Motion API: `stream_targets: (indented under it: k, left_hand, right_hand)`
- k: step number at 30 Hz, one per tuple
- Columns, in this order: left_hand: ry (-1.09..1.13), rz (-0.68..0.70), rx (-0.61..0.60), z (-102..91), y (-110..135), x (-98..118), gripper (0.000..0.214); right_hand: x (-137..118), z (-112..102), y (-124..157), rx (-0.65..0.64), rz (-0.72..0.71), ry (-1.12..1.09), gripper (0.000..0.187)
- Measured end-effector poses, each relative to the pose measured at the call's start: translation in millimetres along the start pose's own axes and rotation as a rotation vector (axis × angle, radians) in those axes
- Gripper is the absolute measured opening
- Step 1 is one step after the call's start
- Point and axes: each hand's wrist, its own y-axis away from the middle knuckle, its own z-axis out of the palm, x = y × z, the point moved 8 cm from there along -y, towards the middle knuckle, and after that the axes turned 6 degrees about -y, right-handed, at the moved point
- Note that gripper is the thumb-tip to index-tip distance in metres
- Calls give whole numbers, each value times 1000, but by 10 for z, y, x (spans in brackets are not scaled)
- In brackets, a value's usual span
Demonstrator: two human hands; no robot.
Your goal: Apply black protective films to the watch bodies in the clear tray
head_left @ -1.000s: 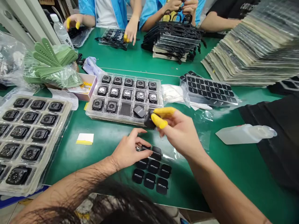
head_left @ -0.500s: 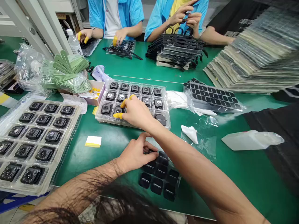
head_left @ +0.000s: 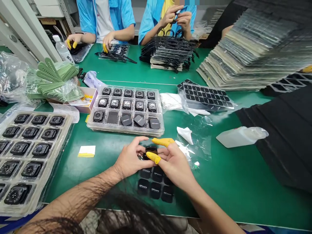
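Note:
Between my two hands is a black square smartwatch body (head_left: 151, 149) with a glossy face. My right hand (head_left: 174, 159), with yellow finger cots on thumb and index finger, is closed around its right side. My left hand (head_left: 133, 156) is bare, its fingers curled against the watch's left side. Just below lies a clear sheet of black square stickers (head_left: 155, 190) with white lettering, partly covered by my hands. Ahead stands a clear tray (head_left: 126, 128) of watch bodies; one front-row pocket (head_left: 112, 118) holds no watch, and three beside it show lettered black squares.
Another watch tray (head_left: 41, 159) lies at left. Green straps (head_left: 57, 79) rest above a box (head_left: 89, 100). At right are a white bottle (head_left: 241, 136), sticker sheets (head_left: 207, 94) and a tall tray stack (head_left: 248, 55). Two people in blue work opposite, by black cables (head_left: 168, 48).
My right hand has lifted a watch out of the front row of the tray and brought it back to my left hand. The view has shifted somewhat.

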Motion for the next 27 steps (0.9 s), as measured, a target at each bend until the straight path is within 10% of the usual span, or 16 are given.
stream_targets:
  k: [14, 23, 27]
  left_hand:
    - [-138, 52, 98, -60, 33, 73, 44]
    - [-35, -60, 76, -62, -28, 39, 48]
    - [-90, -67, 71, -63, -28, 42, 48]
  right_hand:
    - [-37, -36, 65, 15, -226, 153, 8]
    - [-117, -1314, -276, 192, -206, 667, 15]
    - [-103, -1496, -593, 220, -139, 877, 11]
